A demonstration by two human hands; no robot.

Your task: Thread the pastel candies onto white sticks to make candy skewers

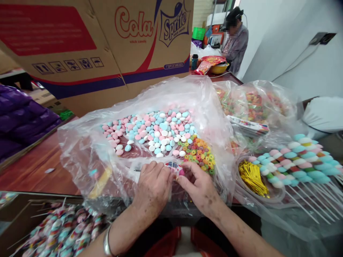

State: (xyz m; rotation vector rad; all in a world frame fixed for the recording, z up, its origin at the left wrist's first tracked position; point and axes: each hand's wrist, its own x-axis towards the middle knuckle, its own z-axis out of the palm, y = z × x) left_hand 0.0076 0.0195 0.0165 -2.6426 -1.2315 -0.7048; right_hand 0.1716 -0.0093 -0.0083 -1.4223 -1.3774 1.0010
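My left hand (154, 185) and my right hand (199, 189) meet at the front of the table, fingers closed on a small printed wrapper (174, 167) with dark blue, white and pink print. Whether anything is inside the wrapper cannot be made out. Just beyond my hands, a clear plastic sheet (80, 139) carries a spread of pink, blue and white candies (158, 128). Small ring-shaped gummies (199, 153) in yellow, green, orange and red lie beside them, close to my right hand.
Right of my hands stand a tub of gold twist ties (252, 176), marshmallow skewers (297, 160) and a stack of printed wrappers (248, 125). Bagged gummies (254, 101) lie behind. A large carton (107, 46) blocks the back left. Wrapped skewers (64, 228) fill a box lower left. A person (237, 43) works farther back.
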